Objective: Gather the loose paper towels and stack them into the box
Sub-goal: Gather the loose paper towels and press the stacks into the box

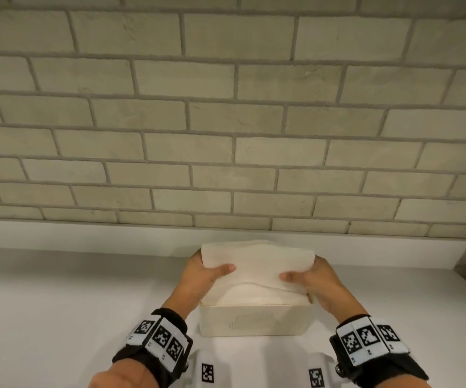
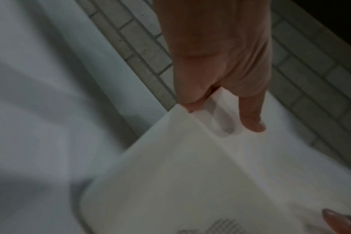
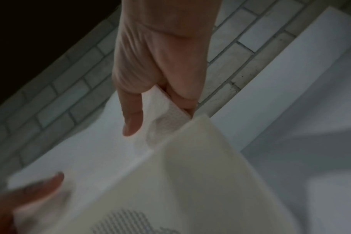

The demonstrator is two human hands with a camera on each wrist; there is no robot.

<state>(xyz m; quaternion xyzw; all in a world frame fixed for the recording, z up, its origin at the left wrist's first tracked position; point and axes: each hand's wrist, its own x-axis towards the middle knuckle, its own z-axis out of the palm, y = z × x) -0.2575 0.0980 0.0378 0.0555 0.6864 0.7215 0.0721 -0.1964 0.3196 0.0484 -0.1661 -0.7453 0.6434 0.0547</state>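
Both hands hold one stack of paper towels [image 1: 257,264] over open box [image 1: 254,322]. Left hand [image 1: 202,278] grips left end, thumb on front, fingers behind. Right hand [image 1: 314,280] grips right end same way. Stack's bottom edge dips into box. Box sits on white counter [image 1: 58,303], near brick wall [image 1: 226,107].

I see a white countertop [image 1: 58,303]; low in the center of the frame, a cream box [image 1: 254,322] stands on it.
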